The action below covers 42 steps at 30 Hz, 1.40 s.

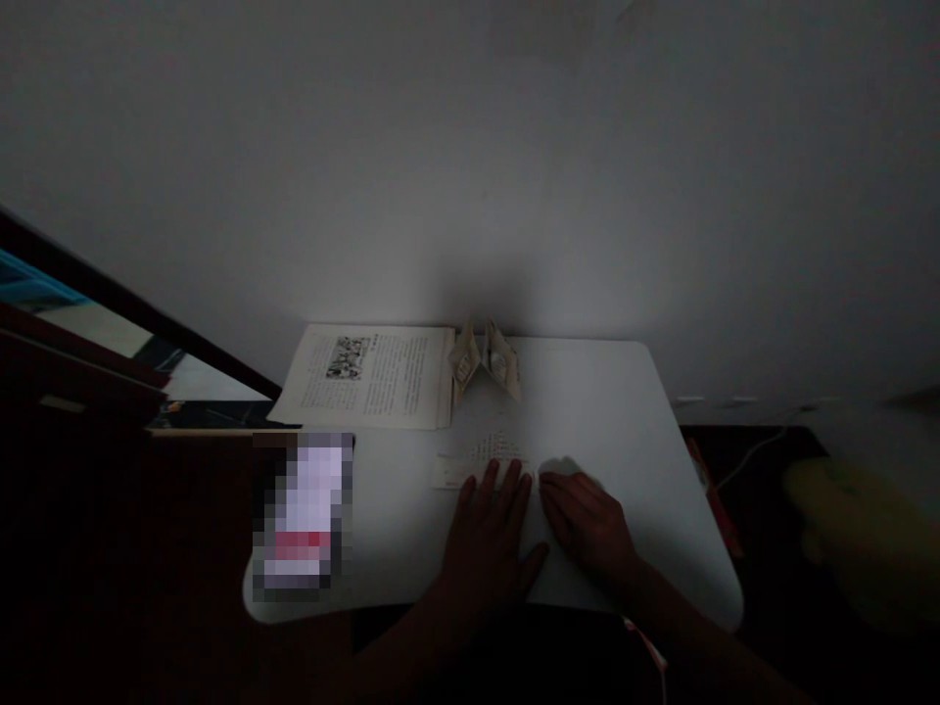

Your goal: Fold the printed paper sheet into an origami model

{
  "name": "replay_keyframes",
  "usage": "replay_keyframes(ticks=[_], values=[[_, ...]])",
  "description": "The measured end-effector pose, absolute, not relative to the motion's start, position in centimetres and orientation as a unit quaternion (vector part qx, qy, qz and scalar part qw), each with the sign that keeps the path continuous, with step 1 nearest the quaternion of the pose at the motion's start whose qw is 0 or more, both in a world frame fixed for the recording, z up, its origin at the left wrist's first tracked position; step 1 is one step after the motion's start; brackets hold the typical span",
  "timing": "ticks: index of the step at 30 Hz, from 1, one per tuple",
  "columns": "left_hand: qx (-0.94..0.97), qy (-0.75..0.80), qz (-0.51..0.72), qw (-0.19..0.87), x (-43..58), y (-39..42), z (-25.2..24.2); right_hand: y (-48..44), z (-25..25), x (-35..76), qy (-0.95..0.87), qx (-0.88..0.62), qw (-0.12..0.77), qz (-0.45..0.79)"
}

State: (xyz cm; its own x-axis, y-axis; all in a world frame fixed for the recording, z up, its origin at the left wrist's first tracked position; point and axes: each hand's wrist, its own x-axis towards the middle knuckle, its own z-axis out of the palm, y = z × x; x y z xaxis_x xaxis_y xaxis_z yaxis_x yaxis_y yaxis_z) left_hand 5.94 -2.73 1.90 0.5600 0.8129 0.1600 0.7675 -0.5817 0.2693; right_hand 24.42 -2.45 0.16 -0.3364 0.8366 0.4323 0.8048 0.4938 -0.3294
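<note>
A small piece of printed paper [446, 474], seemingly folded, lies on the white table in front of me. My left hand [486, 534] rests flat over it, fingers spread and fingertips on the print. At the paper's right end, my right hand [587, 519] is closed, its fingers curled and pressed together against the tabletop. Whatever its fingertips may pinch is hidden. Just beyond both hands stands a folded paper shape [503, 364] with pointed, open pockets, made of similar printed paper.
A stack of printed pages [397, 382] lies at the table's back left, against the wall [470, 176]. A lit, blurred-out phone [308, 499] is at the left edge of the white table [624, 392]. A yellow object [859, 539] sits right of the table. The light is dim.
</note>
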Motion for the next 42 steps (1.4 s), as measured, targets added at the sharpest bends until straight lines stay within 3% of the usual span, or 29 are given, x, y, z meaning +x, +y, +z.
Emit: replay_keyframes(ticks=[7,16,27,33,42], values=[[0.884,0.445,0.119,0.083,5.8,-2.4,2.0,-2.3,0.3,25.0,-0.849,-0.478,0.225,0.027],[0.891,0.437,0.113,0.058,5.7,-2.2,2.0,-2.6,0.9,25.6,-0.866,-0.449,0.214,0.044],[0.894,0.425,0.125,0.066,5.6,-2.2,1.9,-1.4,3.6,26.7,-0.689,-0.621,0.266,0.263],[0.895,0.426,0.112,0.077,5.6,-2.2,1.8,0.0,4.2,25.8,-0.712,-0.628,0.186,0.252],[0.893,0.429,0.116,0.075,5.7,-2.2,1.8,2.0,5.1,23.7,-0.686,-0.685,0.135,0.206]])
